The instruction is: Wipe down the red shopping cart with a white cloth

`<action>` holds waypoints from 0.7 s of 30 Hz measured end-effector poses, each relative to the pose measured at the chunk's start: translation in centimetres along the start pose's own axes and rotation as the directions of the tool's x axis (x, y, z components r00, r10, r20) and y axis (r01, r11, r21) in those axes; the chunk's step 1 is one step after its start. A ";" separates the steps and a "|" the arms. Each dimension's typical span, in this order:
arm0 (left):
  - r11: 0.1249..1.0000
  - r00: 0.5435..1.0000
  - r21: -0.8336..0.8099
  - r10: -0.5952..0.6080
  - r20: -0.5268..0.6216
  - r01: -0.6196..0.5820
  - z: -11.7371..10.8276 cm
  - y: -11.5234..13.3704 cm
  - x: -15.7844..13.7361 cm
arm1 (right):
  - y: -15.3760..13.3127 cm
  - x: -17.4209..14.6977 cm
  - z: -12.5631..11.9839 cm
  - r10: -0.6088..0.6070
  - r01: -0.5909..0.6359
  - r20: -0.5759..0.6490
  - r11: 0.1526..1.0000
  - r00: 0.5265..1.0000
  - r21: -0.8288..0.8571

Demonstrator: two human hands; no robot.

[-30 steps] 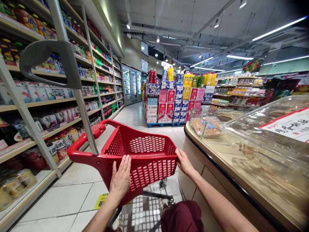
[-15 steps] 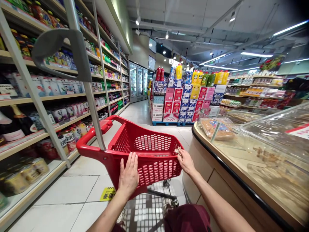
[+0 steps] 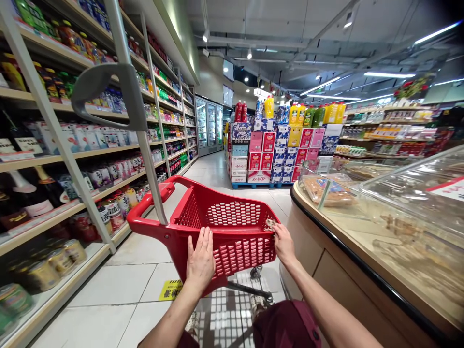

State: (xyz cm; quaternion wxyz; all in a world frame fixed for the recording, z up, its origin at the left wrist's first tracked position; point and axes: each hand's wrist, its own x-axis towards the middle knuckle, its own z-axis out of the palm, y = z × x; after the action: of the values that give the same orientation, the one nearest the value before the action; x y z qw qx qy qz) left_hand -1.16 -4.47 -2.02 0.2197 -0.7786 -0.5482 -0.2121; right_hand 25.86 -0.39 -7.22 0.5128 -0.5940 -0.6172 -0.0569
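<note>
A red plastic shopping cart (image 3: pixel 232 192) with perforated basket walls stands in front of me, its handle end to the left. My left hand (image 3: pixel 201 261) rests against the near side wall, fingers stretched out and pointing up to the rim. At the basket's right end, my right hand (image 3: pixel 283 241) is closed at the rim corner. Its fingers pinch a small crumpled whitish wad (image 3: pixel 270 224), cloth or tissue, I cannot tell which. A grey metal pole (image 3: pixel 150 169) with a grey plastic loop (image 3: pixel 132 99) rises from the handle end.
Drink shelves (image 3: pixel 90 154) line the left side. Close on the right stands a curved food counter (image 3: pixel 311 217) with clear covers. Stacked drink cartons (image 3: pixel 263 150) stand on a blue pallet ahead. A yellow floor sticker (image 3: pixel 170 290) lies beside the cart. My knee (image 3: pixel 286 324) shows below.
The cart and both my hands sit slightly farther right in the view, as do the left shelves. My left hand stays on the side wall; my right hand keeps the wad at the corner.
</note>
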 end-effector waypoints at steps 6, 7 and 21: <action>1.000 1.000 -0.012 -0.009 -0.027 0.008 0.0 -0.6 -0.1 | -5.0 -0.6 2.8 -0.309 0.290 0.134 0.946 0.941 0.148; 1.000 0.999 -0.014 -0.025 -0.037 0.025 -0.1 -1.0 -0.2 | -4.5 -0.6 2.5 -0.287 0.270 0.134 0.954 0.949 0.128; 0.919 0.978 -0.336 -0.184 0.099 0.207 -6.5 0.9 -0.8 | -5.0 0.7 0.9 -0.174 0.166 0.082 0.981 0.981 0.101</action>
State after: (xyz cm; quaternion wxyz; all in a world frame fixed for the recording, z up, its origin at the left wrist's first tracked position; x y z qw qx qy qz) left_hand -1.12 -9.06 2.68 0.0396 -0.7530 -0.5843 -0.2999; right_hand 21.59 -0.77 -4.49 0.5049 -0.5162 -0.6904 -0.0443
